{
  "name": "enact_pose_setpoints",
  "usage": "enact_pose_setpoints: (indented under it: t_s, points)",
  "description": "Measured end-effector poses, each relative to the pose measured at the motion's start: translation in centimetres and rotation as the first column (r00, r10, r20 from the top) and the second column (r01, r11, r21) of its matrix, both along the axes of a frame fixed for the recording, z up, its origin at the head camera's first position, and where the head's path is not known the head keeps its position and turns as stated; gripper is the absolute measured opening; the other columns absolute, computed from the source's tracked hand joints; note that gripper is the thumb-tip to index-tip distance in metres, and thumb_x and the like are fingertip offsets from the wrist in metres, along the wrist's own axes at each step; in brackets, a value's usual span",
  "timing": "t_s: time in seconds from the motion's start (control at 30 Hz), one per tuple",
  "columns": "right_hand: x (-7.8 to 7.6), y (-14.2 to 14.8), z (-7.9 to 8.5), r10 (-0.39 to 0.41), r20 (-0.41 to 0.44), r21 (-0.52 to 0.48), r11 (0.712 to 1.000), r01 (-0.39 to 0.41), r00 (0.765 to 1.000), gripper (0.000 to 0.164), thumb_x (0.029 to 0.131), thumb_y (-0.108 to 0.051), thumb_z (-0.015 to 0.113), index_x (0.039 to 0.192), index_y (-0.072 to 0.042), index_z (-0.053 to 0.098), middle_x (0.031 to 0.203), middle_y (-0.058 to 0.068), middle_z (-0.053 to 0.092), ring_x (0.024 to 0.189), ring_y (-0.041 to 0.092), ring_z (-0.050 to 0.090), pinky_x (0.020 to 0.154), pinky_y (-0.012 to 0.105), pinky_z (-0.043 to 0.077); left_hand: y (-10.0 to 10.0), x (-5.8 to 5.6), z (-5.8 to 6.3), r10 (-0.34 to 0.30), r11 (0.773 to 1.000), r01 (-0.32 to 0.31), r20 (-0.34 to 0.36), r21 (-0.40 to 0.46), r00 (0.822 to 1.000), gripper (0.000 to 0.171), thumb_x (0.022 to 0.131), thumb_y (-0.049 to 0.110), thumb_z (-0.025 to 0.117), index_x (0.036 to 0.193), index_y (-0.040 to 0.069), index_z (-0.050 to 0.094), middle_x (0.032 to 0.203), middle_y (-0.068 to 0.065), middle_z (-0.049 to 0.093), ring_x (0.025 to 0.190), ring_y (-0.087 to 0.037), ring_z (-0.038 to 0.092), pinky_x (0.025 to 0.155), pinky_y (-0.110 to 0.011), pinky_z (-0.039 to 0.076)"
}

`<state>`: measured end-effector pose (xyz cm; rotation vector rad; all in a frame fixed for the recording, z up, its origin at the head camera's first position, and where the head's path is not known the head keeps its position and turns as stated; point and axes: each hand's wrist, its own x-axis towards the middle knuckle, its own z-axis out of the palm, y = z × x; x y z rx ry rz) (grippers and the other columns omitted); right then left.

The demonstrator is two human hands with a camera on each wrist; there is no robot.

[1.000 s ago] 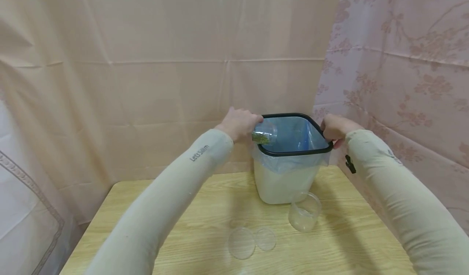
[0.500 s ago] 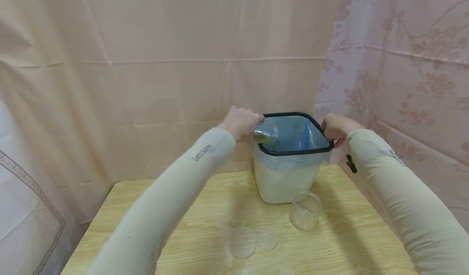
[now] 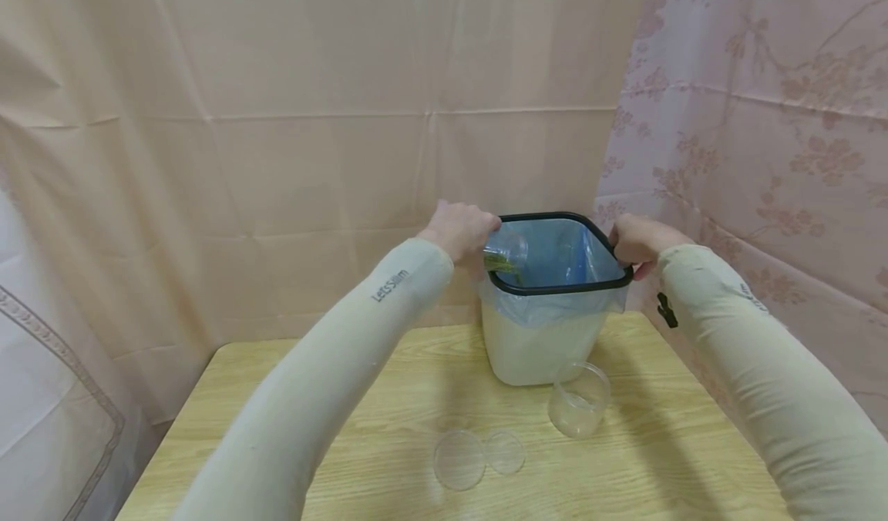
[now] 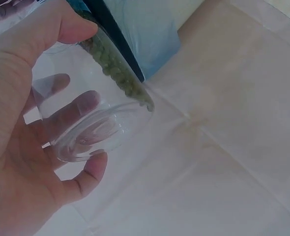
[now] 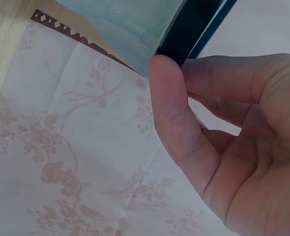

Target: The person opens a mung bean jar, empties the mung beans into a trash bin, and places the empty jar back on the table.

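Observation:
In the head view, my left hand [image 3: 458,230] grips a clear plastic jar [image 3: 511,245] and tips it on its side, mouth over the left rim of a trash bin [image 3: 541,344]. Small green beans [image 4: 113,69] lie along the jar's lower wall in the left wrist view; in the head view some show at its mouth, inside the bin. Thumb and fingers wrap the jar near its base. My right hand [image 3: 640,240] pinches the bin's black rim [image 5: 189,34] at the right, thumb outside over the pale blue liner bag [image 3: 534,305].
The bin stands at the back of a wood-grain table [image 3: 388,428]. A wider clear jar [image 3: 579,401] stands close in front of it. Two clear round lids, a larger one [image 3: 459,459] and a smaller one [image 3: 505,452], lie nearer the front. Curtains [image 3: 312,159] hang behind.
My left hand has shifted slightly right and tilted the jar further. Green beans have slid toward its mouth and some drop into the bin. My right hand has stayed on the rim.

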<state>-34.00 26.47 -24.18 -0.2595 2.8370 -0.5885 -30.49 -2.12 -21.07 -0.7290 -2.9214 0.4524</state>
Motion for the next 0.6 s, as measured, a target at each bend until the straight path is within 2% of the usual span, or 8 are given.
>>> enact_pose_setpoints:
  t_s: [0.17, 0.37, 0.5, 0.6]
  points:
    - [-0.12, -0.05, 0.03, -0.003, 0.002, -0.003, 1.0, 0.003, 1.0, 0.036, 0.091, 0.013, 0.049, 0.125, 0.019, 0.056, 0.108, 0.029, 0.059, 0.085, 0.031, 0.058, 0.061, 0.037, 0.061, 0.35, 0.18, 0.3, -0.002, 1.0, 0.002, 0.013, -0.015, 1.0, 0.078, 0.073, 0.039, 0.089, 0.143, 0.027, 0.055, 0.128, 0.005, 0.066, 0.112, -0.021, 0.061, 0.105, -0.054, 0.039]
    - [-0.03, 0.07, 0.12, 0.017, -0.004, 0.011, 1.0, -0.017, 1.0, 0.036, 0.089, 0.013, 0.046, 0.122, 0.019, 0.057, 0.105, 0.027, 0.062, 0.082, 0.029, 0.061, 0.061, 0.037, 0.061, 0.81, 0.46, 0.51, 0.003, 0.998, -0.004, -0.006, -0.058, 1.0, 0.077, 0.074, 0.039, 0.088, 0.142, 0.028, 0.055, 0.126, 0.008, 0.066, 0.109, -0.019, 0.062, 0.105, -0.054, 0.038]
    - [-0.05, 0.03, 0.03, 0.008, 0.008, 0.001, 1.0, -0.008, 1.0, 0.042, 0.088, 0.013, 0.046, 0.129, 0.022, 0.051, 0.112, 0.03, 0.058, 0.081, 0.029, 0.059, 0.062, 0.037, 0.061, 0.84, 0.39, 0.4, 0.015, 0.998, -0.015, -0.009, -0.066, 1.0, 0.076, 0.074, 0.04, 0.087, 0.142, 0.029, 0.055, 0.123, 0.008, 0.067, 0.106, -0.018, 0.062, 0.104, -0.051, 0.038]
    - [0.04, -0.06, 0.03, 0.023, -0.003, 0.007, 1.0, -0.023, 1.0, 0.039, 0.088, 0.013, 0.046, 0.126, 0.021, 0.054, 0.109, 0.03, 0.06, 0.081, 0.029, 0.06, 0.061, 0.037, 0.061, 0.75, 0.36, 0.27, 0.02, 0.997, -0.02, -0.009, -0.073, 1.0, 0.076, 0.075, 0.041, 0.087, 0.142, 0.029, 0.055, 0.123, 0.009, 0.067, 0.105, -0.017, 0.062, 0.104, -0.051, 0.038]
